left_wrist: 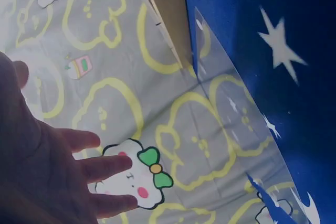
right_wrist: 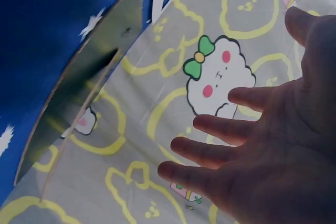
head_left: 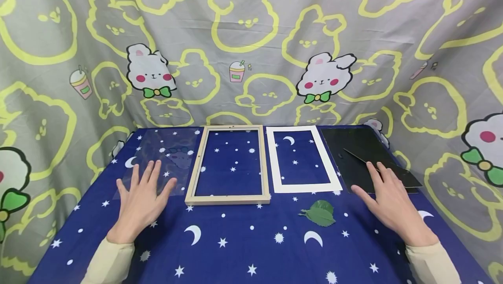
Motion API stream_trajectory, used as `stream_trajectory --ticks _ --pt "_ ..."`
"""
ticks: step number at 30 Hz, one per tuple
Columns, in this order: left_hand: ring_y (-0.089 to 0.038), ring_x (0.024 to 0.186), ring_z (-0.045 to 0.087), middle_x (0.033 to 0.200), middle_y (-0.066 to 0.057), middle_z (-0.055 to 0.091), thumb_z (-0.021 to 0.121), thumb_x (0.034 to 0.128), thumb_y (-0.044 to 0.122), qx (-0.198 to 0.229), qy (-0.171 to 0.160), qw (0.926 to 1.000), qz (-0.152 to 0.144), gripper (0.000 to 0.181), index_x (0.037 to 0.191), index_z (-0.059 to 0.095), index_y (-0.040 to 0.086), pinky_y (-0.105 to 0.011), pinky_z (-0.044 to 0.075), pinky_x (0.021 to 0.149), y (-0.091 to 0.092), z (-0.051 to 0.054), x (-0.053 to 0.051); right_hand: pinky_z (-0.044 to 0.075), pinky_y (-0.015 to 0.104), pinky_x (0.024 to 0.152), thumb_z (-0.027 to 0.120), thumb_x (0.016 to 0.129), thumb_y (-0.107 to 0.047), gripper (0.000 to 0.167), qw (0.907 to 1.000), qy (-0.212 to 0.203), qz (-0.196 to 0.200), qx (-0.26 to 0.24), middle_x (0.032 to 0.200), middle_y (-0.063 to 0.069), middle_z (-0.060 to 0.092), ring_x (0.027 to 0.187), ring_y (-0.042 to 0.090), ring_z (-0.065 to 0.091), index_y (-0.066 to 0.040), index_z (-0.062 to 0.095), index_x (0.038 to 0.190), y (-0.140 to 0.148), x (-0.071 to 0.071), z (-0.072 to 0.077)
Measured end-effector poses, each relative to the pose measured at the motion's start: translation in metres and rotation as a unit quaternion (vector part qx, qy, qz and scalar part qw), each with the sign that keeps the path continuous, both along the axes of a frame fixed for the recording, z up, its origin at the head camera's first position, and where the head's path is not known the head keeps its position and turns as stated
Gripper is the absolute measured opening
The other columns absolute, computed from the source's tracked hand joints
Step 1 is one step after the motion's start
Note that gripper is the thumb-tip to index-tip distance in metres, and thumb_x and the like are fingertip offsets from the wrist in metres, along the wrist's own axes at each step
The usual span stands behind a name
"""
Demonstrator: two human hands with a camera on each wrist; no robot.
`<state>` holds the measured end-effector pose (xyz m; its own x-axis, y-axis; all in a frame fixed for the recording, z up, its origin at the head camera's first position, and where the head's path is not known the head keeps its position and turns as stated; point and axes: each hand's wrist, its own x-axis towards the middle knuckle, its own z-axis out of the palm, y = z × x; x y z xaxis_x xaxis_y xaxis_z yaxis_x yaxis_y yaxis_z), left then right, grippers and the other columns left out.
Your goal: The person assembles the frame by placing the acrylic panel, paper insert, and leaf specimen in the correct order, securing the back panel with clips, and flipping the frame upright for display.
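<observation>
My left hand (head_left: 143, 201) is spread, palm down, over the near part of a clear plastic sheet (head_left: 153, 144) on the left. Nothing is in its grasp. To its right lies a light wooden picture frame (head_left: 227, 199), then a white mat border (head_left: 308, 188). On the right is a black backing board (head_left: 342, 144) with a raised support flap (head_left: 397, 175). Near that flap my right hand (head_left: 393, 207) hovers, fingers extended and holding nothing. A green leaf (head_left: 321, 213) rests in front of the mat border.
A dark blue cloth (head_left: 251, 249) with white moons and stars covers the table. Behind and at both sides hangs a grey curtain (head_left: 259, 9) printed with cartoon figures.
</observation>
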<state>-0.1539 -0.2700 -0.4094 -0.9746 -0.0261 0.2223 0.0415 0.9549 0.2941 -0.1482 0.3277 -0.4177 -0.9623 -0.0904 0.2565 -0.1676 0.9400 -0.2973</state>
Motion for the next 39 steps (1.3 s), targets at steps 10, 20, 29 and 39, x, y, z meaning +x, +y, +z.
stream_trajectory --ticks 10,20,29,39 --pt "-0.054 0.152 0.009 0.163 -0.030 0.025 0.038 0.1061 0.057 0.052 0.024 0.9980 -0.027 0.080 0.162 0.022 0.002 -0.082 0.003 0.110 -0.014 0.003 -0.032 0.025 0.077 0.105 0.063 0.099 -0.050 0.093 0.9991 -0.003 0.027 -0.034 0.159 0.037 0.020 0.140 0.062 0.025 0.000 0.016 0.162 -0.021 -0.009 0.016" --pt "-0.056 0.150 0.013 0.159 -0.036 0.026 0.036 0.1065 0.056 0.079 0.036 0.9962 -0.006 0.081 0.156 0.028 -0.007 -0.081 0.011 0.110 -0.036 0.014 -0.056 0.028 0.076 0.106 0.061 0.100 -0.051 0.091 0.9983 -0.017 0.038 -0.041 0.159 0.036 0.022 0.140 0.060 0.029 0.007 0.022 0.159 -0.039 -0.020 0.023" --pt "-0.059 0.145 0.020 0.156 -0.038 0.027 0.034 0.1072 0.055 0.093 0.027 0.9953 0.009 0.081 0.155 0.026 -0.010 -0.077 0.017 0.110 -0.062 0.018 -0.066 0.028 0.073 0.110 0.063 0.099 -0.049 0.088 0.9969 0.000 0.069 -0.039 0.159 0.034 0.028 0.143 0.056 0.029 0.007 0.028 0.157 -0.054 -0.027 0.025" --pt "-0.063 0.143 0.020 0.158 -0.040 0.022 0.035 0.1067 0.055 0.114 0.017 0.9930 0.026 0.083 0.161 0.014 -0.004 -0.078 0.019 0.108 -0.082 0.013 -0.066 0.028 0.069 0.114 0.059 0.100 -0.054 0.089 0.9942 -0.025 0.095 -0.044 0.161 0.030 0.027 0.146 0.050 0.028 0.005 0.025 0.159 -0.077 -0.034 0.030"
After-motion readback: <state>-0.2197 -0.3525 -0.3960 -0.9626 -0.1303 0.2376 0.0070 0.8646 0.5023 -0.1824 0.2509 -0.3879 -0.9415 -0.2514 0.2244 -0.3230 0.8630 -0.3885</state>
